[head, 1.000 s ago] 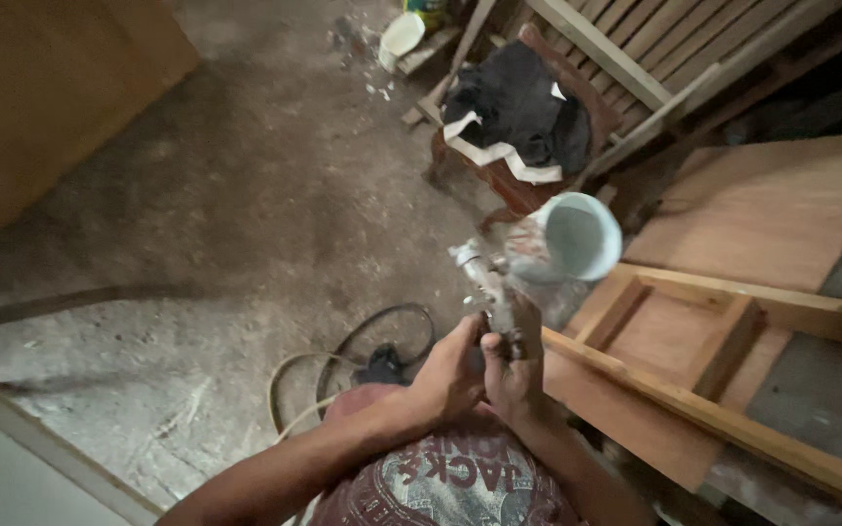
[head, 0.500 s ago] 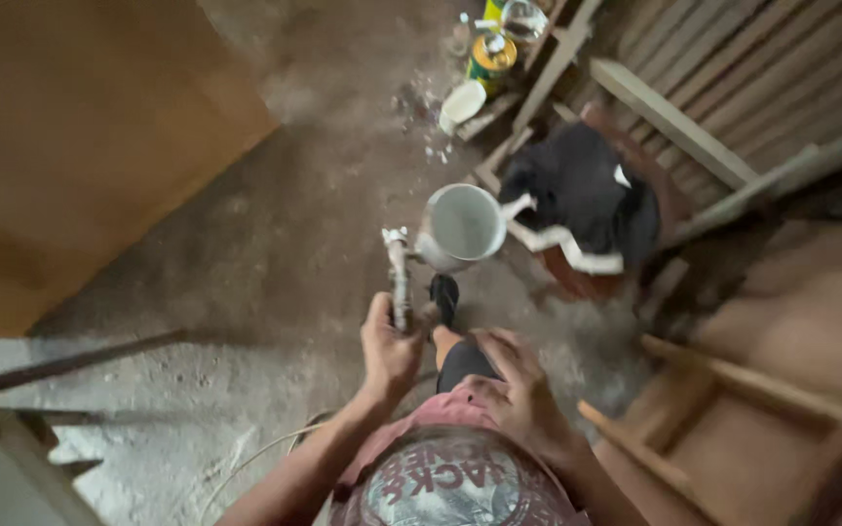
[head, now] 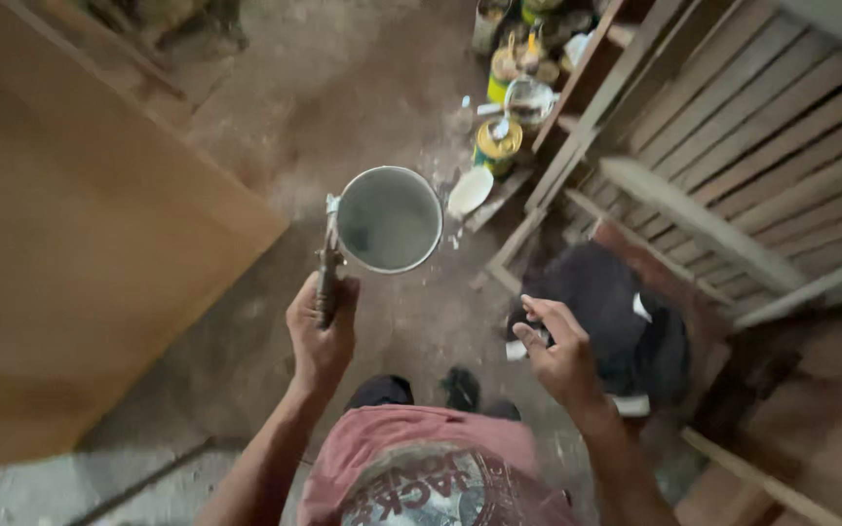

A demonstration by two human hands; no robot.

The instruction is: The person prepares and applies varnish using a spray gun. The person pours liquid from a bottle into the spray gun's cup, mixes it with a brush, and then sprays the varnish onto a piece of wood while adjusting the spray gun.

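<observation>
Dusty concrete floor (head: 363, 88) spreads under everything, with a large plywood sheet (head: 80, 263) lying off to the left. Nearest, the left hand (head: 321, 336) is closed around the handle of a spray gun (head: 327, 273), whose round metal cup (head: 389, 219) sits open-topped just above the fist. The right hand (head: 559, 353) hangs loosely open and holds nothing, above a dark garment (head: 616, 312). Farther off, paint cans (head: 504, 127) cluster beside slatted wooden frames (head: 733, 146).

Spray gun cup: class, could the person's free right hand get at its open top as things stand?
Probably yes. The right hand is empty and apart from the spray gun cup, which the left hand holds up by the handle; nothing lies between them.
</observation>
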